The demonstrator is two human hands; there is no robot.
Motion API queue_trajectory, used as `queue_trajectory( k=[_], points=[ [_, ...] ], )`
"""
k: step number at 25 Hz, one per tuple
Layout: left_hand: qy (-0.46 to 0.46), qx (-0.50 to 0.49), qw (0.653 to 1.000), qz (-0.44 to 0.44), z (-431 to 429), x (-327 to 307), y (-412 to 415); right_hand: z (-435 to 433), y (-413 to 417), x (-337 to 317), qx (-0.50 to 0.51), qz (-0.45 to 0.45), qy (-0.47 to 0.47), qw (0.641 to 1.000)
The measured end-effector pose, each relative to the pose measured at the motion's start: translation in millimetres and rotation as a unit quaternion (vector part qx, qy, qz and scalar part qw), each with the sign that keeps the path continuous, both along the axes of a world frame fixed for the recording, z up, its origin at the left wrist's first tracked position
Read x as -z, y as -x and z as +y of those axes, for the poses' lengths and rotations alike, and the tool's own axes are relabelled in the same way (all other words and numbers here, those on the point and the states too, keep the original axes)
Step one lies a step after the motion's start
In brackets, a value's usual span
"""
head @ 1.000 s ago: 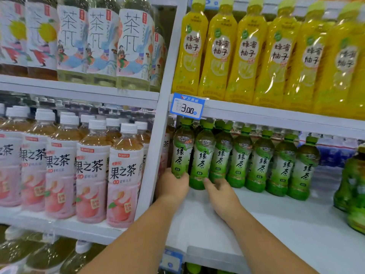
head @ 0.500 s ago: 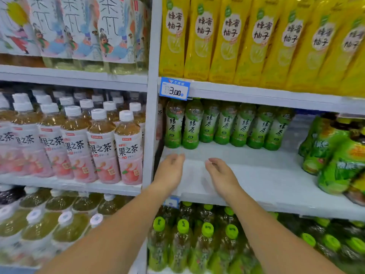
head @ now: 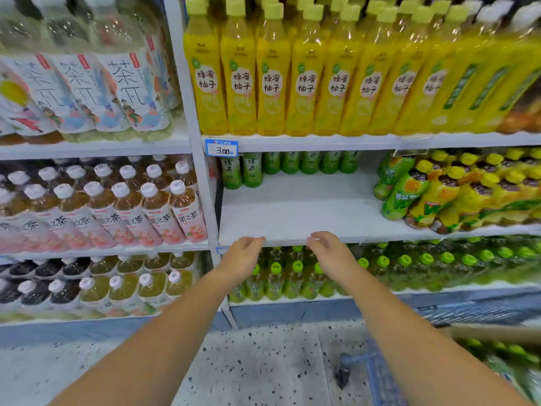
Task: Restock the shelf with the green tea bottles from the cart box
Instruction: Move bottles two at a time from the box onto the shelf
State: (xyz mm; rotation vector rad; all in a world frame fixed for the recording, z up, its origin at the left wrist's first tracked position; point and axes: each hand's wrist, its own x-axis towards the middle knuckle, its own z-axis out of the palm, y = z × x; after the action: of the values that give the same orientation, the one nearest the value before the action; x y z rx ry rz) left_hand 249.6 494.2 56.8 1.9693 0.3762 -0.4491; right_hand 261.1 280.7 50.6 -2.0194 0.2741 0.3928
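Several green tea bottles [head: 251, 171] stand in a row at the back of the white middle shelf [head: 307, 212], under the price tag [head: 221, 148]. My left hand [head: 241, 259] and my right hand [head: 330, 254] hover empty just in front of the shelf's front edge, fingers loosely curled and apart, well short of the bottles. At the lower right, the brown cardboard cart box [head: 494, 332] shows green bottle caps [head: 512, 351] inside it, blurred.
Yellow drink bottles [head: 272, 83] fill the shelf above. Green-and-yellow bottles [head: 433, 194] crowd the right of the middle shelf. Peach tea bottles [head: 131, 212] stand to the left. A blue cart frame [head: 374, 373] rests on the speckled floor [head: 263, 361].
Both hands let go of the green tea bottles and drew back from the shelf to its front edge. The view has pulled away and tilted down, revealing the floor and cart.
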Motion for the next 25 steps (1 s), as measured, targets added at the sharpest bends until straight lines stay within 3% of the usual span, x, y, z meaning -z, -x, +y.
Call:
queue_trajectory(
  k=[9,16,25],
  points=[
    [-0.048,0.136,0.989,0.034,-43.8,-111.4,99.5,-61.3,137.0,-115.2,0.073,0.056,-0.008,0.996],
    [0.003,0.237,0.972,0.001,-101.5,-127.0,151.1,-97.0,238.8,-139.2,0.217,0.037,0.012,0.975],
    [0.089,0.261,0.961,-0.014,-212.4,-137.9,209.5,-194.0,322.7,-152.4,0.267,0.008,0.006,0.964]
  ],
)
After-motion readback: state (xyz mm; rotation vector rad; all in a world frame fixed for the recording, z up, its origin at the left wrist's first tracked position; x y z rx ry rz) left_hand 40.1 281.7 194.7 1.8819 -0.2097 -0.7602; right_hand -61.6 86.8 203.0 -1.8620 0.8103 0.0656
